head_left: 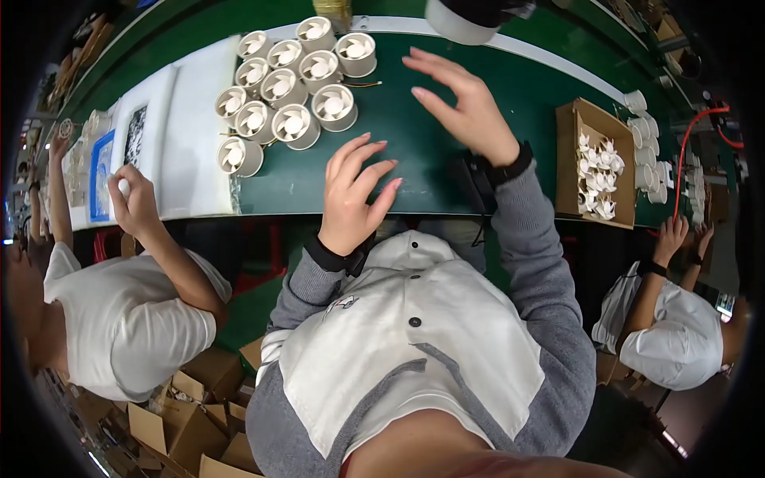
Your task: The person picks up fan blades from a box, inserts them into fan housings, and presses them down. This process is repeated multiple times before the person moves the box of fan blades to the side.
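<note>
Nothing in either grip: left hand (351, 191) and right hand (470, 111) with fingers parted over green bench (542, 103). White fan units (280, 86) bunched just beyond left hand, blades up, probably for easy reach. Impellers (599, 174) boxed at right, likely against scattering. Co-workers (127, 327) both sides; cartons (171, 430) lower left.

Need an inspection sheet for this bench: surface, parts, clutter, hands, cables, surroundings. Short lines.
Surface: green tabletop, white sheet at its left.
Parts: white fan units clustered left of centre; white bladed parts in an open cardboard box at right.
Clutter: white-and-black object at top edge, kind unclear.
Hands: left hand nearest the fan units, right hand farther right; both open, fingers apart, nothing held; tabletop contact unclear.
Cables: short thin lead beside the fan units; red cable or hose, far right.
Surroundings: co-workers both sides; open cartons lower left.
</note>
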`<state>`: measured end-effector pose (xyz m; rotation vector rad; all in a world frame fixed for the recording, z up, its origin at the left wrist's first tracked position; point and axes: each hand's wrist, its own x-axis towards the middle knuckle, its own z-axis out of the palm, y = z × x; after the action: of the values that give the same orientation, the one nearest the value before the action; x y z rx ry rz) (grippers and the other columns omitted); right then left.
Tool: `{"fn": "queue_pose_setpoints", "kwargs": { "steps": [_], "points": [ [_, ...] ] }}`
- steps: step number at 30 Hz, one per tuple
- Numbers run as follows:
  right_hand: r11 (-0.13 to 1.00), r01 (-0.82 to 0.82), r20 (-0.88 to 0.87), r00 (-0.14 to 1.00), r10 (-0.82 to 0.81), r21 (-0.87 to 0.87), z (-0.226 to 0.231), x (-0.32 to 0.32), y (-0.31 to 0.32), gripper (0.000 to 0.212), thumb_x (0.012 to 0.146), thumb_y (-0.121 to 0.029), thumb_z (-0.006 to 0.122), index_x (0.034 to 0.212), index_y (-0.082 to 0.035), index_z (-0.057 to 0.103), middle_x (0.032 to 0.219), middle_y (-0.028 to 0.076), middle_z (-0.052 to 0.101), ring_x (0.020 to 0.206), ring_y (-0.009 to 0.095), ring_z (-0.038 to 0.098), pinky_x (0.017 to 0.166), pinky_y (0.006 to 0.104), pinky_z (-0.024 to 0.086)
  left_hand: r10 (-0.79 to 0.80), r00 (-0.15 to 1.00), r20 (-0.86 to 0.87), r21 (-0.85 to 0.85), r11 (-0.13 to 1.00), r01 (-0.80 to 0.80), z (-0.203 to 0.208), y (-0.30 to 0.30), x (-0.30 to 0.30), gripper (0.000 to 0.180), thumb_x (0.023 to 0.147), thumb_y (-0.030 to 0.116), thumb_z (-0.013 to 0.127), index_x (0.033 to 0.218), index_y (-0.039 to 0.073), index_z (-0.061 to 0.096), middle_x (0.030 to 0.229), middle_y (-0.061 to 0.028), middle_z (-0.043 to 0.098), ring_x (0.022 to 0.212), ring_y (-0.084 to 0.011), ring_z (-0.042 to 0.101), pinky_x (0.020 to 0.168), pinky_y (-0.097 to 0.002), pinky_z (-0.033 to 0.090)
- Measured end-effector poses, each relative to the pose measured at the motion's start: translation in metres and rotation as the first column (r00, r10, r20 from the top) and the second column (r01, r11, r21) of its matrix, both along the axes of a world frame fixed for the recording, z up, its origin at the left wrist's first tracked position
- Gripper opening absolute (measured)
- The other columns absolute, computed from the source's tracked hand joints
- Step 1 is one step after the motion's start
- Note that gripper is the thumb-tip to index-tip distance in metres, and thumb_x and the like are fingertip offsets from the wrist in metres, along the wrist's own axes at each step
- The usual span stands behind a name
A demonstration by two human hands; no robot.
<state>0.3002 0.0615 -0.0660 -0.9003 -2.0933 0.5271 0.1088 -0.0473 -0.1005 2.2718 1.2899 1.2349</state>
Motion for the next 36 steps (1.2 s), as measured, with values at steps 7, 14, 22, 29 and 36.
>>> {"fn": "queue_pose_setpoints", "kwargs": {
  "steps": [7, 14, 22, 29, 36],
  "points": [
    [0.478, 0.790, -0.245, 0.587, -0.772, 0.384, -0.019, 0.113, -0.146, 0.028, 0.077, -0.009, 0.069, 0.104, -0.004, 0.062, 0.123, 0.018, 0.051, 0.112, 0.033, 0.048, 0.094, 0.0412, 0.038, -0.022, 0.885, 0.465, 0.417, 0.887, -0.197, 0.051, 0.065, 0.021, 0.044, 0.071, 0.009, 0.072, 0.110, -0.002, 0.057, 0.114, -0.0184, 0.055, 0.107, -0.0293, 0.053, 0.086, -0.0361, 0.045],
    [0.384, 0.867, 0.117, 0.366, -0.923, 0.317, -0.041, 0.171, -0.159, 0.027, 0.074, -0.016, 0.073, 0.095, -0.005, 0.059, 0.123, 0.011, 0.052, 0.124, 0.035, 0.035, 0.103, 0.0475, 0.025, -0.174, 0.762, 0.624, 0.204, 0.977, 0.057, 0.110, 0.142, 0.051, 0.054, 0.076, 0.011, 0.074, 0.120, -0.004, 0.047, 0.111, -0.0129, 0.059, 0.101, -0.0187, 0.057, 0.089, -0.0290, 0.043],
    [0.557, 0.782, 0.242, 0.504, -0.829, 0.278, -0.015, 0.208, -0.089, 0.026, 0.074, -0.016, 0.072, 0.092, -0.005, 0.058, 0.119, 0.009, 0.054, 0.121, 0.036, 0.039, 0.104, 0.0448, 0.025, -0.056, 0.682, 0.729, 0.204, 0.969, -0.139, 0.152, 0.170, 0.031, 0.040, 0.071, 0.012, 0.079, 0.102, -0.005, 0.059, 0.093, -0.0079, 0.065, 0.082, -0.0135, 0.061, 0.079, -0.0241, 0.047],
    [0.386, 0.790, 0.053, 0.413, -0.909, 0.477, 0.033, 0.165, -0.014, 0.026, 0.078, -0.015, 0.068, 0.100, -0.003, 0.060, 0.112, 0.010, 0.058, 0.108, 0.029, 0.052, 0.094, 0.0373, 0.039, 0.207, 0.671, 0.712, 0.228, 0.836, -0.499, 0.168, 0.174, -0.038, 0.060, 0.063, 0.016, 0.083, 0.110, -0.007, 0.054, 0.101, -0.0140, 0.061, 0.091, -0.0197, 0.059, 0.079, -0.0280, 0.048],
    [0.927, 0.313, 0.057, 0.942, -0.331, 0.209, 0.031, 0.012, 0.143, 0.024, 0.084, -0.017, 0.060, 0.105, -0.005, 0.059, 0.105, 0.013, 0.059, 0.098, 0.030, 0.056, 0.083, 0.0346, 0.045, 0.254, 0.660, 0.707, 0.181, 0.837, -0.516, 0.173, 0.176, -0.063, 0.063, 0.059, 0.015, 0.086, 0.109, -0.007, 0.054, 0.097, -0.0112, 0.062, 0.087, -0.0170, 0.060, 0.078, -0.0264, 0.047]
  ]
}}
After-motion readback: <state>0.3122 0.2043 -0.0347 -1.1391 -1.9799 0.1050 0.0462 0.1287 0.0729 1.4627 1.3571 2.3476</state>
